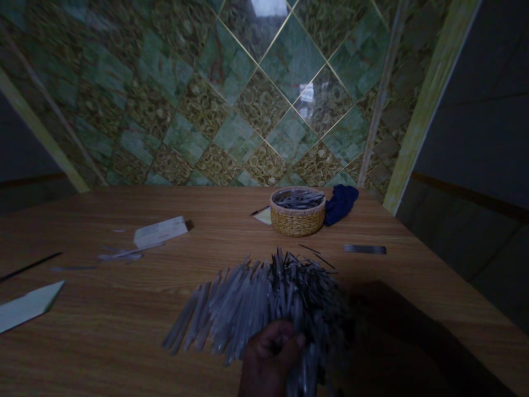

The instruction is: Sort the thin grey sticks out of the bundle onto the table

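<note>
A wide heap of slim, plastic-wrapped sticks (242,306) is spread over the wooden table in front of me. Those on the left look pale and translucent and lie roughly side by side; the ones on the right are darker and more jumbled. My left hand (270,355) is at the near edge of the heap, its fingers curled and its thumb pressed in against some of the sticks. Exactly how many it grips is hidden in the dim light. My right hand does not show; a dark shadow falls across the table on that side.
A round woven basket (297,223) full of similar sticks stands farther back, beside a dark blue cloth (341,204). A small bundle (365,249) lies to the right. On the left are a white box (161,231), loose wrappers (124,253) and a pale flat piece (31,306). A tiled wall closes the back.
</note>
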### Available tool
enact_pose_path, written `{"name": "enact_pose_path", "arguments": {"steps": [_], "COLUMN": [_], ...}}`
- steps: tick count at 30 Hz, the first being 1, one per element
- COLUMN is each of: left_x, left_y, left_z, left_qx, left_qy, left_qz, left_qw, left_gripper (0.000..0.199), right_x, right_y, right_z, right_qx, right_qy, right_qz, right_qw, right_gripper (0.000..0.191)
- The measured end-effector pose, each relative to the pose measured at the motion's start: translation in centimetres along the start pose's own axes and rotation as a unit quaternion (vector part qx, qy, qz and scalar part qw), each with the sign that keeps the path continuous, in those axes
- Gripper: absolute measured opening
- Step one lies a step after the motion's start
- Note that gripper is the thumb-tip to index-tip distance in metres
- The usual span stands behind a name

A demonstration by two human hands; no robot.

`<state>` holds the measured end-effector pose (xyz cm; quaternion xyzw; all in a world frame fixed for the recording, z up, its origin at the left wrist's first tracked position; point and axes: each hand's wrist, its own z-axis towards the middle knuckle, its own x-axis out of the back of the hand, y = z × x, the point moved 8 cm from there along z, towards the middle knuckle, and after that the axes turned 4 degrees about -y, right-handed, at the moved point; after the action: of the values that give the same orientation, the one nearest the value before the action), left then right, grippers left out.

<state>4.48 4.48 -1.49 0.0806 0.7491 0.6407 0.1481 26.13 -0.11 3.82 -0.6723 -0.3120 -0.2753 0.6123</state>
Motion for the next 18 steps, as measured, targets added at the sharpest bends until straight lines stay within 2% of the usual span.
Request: {"name": "enact_pose_path", "arguments": {"steps": [4,9,18], "left_x": [-0.1,-0.2,-0.1], "left_y": [-0.5,-0.7,-0.9], "left_z": [0.0,0.0,0.1], "left_qx": [0.032,0.058,0.06], "left_qy": [-0.005,-0.014,-0.021], "left_qz": [-0.067,-0.115,-0.123], "left_qw": [0.997,0.992,0.99], "left_gripper": [0.038,0.039,0.038], "right_x": [-1.2,-1.6,-2.5], "right_y": [1.4,1.4,2.4], "right_z": [-1.4,-1.5,-1.4], "right_qx": [-0.035,-0.044,-0.106], "right_qy": [-0.039,-0.061,-0.057], "right_qz": [0.03,0.016,0.016], "right_qw": [0.998,0.997,0.993], "right_gripper": [0.026,0.023,0.02]}}
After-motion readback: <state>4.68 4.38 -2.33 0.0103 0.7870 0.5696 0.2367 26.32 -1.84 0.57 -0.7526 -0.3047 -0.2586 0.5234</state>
